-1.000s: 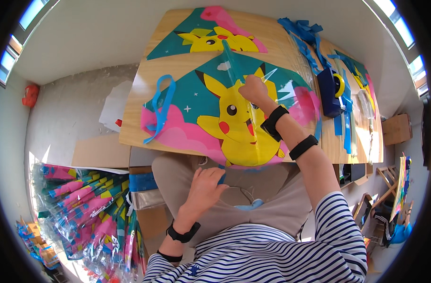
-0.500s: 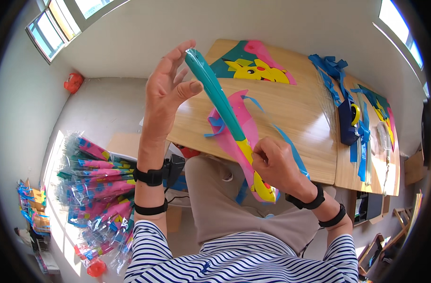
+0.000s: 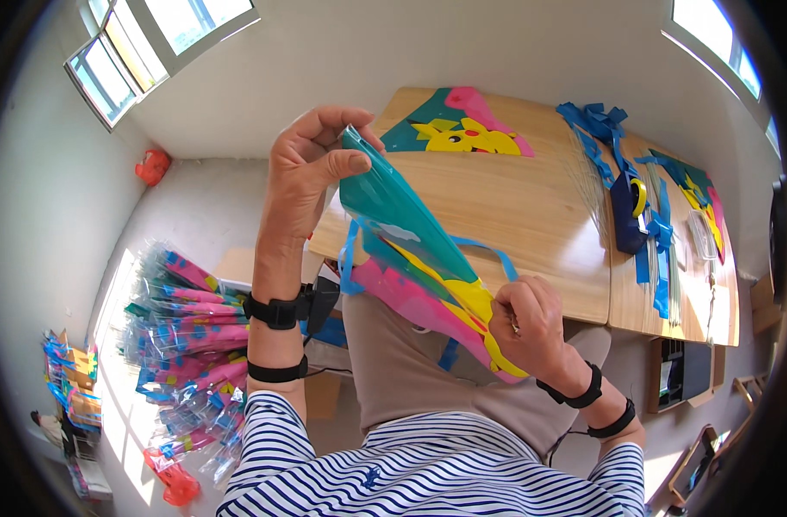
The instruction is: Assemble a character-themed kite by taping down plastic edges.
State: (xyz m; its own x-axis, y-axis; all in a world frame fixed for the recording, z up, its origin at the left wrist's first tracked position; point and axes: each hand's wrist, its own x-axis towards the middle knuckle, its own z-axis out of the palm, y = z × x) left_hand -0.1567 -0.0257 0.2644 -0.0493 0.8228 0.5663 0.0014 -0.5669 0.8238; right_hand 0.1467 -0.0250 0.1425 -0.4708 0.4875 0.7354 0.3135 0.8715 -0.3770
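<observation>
A folded kite (image 3: 402, 207) of teal, pink and yellow with a printed cartoon figure slants across the space above my lap. My left hand (image 3: 312, 155) is closed round its teal tip, thumb on the near side and fingers curled behind. Lower down, my right hand (image 3: 531, 323) is closed on the yellow part of the kite; the fingertips are hidden in the grip. Between the hands the folds have parted, showing the pink layer underneath. A blue ribbon (image 3: 487, 248) trails from the kite over the table edge.
Another kite sheet (image 3: 462, 129) lies flat on the wooden table (image 3: 531, 215). To the right are a tape dispenser (image 3: 626, 211), thin rods and blue ribbons (image 3: 605, 129). Several wrapped, folded kites (image 3: 199, 336) are heaped at my left. An open box (image 3: 687, 379) stands below the table.
The kite has gone from a narrow roll to a partly spread fold. My left fingers have curled round the tip; my right hand has moved slightly right and down.
</observation>
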